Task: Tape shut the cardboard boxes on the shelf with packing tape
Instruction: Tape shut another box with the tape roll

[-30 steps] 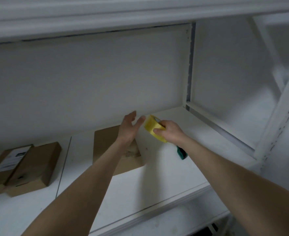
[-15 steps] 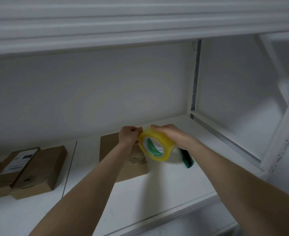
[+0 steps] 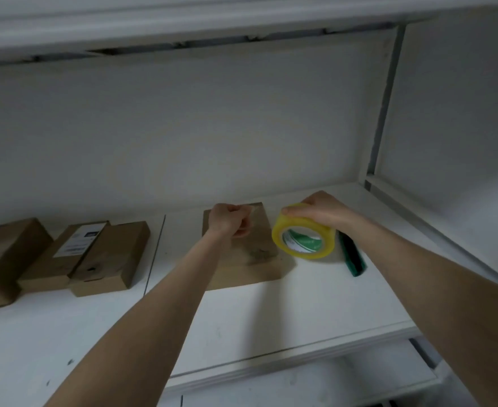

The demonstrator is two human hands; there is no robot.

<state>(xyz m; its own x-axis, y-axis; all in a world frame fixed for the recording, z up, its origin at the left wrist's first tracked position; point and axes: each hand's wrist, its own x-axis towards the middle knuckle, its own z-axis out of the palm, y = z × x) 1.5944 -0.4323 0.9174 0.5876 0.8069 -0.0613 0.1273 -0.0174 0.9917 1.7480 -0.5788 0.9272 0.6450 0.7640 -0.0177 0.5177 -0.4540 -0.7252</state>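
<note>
Seemingly early yet: on the shelf (image 3: 271,312) the middle box (image 3: 241,259) looks not yet taped, the boxes at left (image 3: 109,254) wait; over it the right hand (image 3: 321,208) grips the tape roll (image 3: 303,239), the left hand (image 3: 228,220) pinches its free end (image 3: 251,212)

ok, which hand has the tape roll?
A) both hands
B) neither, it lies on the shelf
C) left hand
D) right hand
D: the right hand holds the tape roll from above, just right of the box. The left hand is curled over the box's far end and seems to pinch only the tape end.
</note>
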